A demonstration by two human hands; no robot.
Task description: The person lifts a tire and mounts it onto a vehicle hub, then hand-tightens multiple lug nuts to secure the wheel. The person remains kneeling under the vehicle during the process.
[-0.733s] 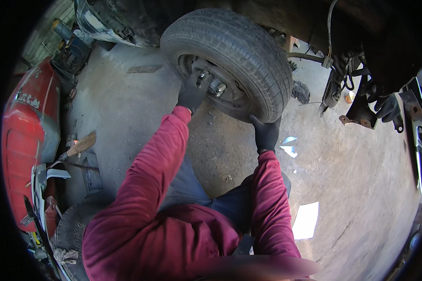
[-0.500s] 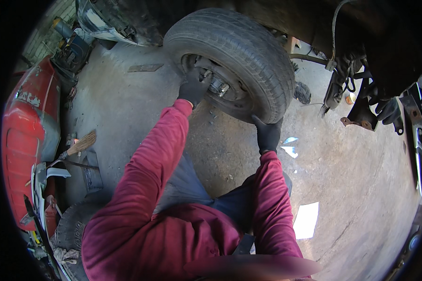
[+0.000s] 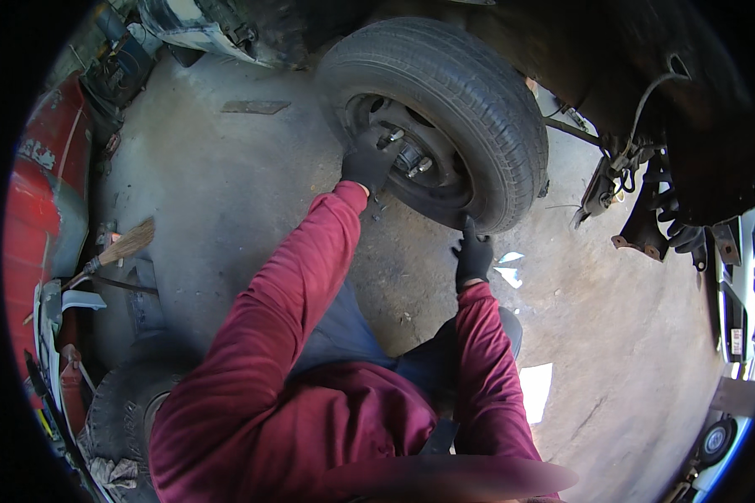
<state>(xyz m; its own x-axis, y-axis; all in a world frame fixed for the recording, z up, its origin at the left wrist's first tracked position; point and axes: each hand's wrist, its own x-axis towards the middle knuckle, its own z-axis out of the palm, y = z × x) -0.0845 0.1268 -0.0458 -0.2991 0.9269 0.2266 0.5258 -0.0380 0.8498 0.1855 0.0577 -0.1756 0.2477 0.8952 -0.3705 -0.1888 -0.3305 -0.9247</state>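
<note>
A black tire on a dark steel wheel [image 3: 440,75] stands at the top middle, its rim and hub turned toward me. My gloved left hand [image 3: 369,159] reaches into the rim, with its fingers closed at a shiny lug nut [image 3: 395,135] beside the hub [image 3: 413,157]. Part of that grip is hidden by the glove. Below the tire's lower edge is my gloved right hand [image 3: 475,256]. Its fingers are apart with nothing in them, and the index finger points up at the tire's sidewall; whether it touches the rubber I cannot tell.
Overhead at right hangs the dark underside of a vehicle with brackets [image 3: 642,239] and a cable [image 3: 646,101]. A red body panel [image 3: 33,218], a straw broom [image 3: 126,243] and another tire [image 3: 122,411] stand at left. A flat strip [image 3: 256,107] lies on the concrete floor.
My right hand has loosened from the tire's lower edge and moved down beneath it. My left hand stays at the hub. The view has shifted slightly, so the wheel appears farther right.
</note>
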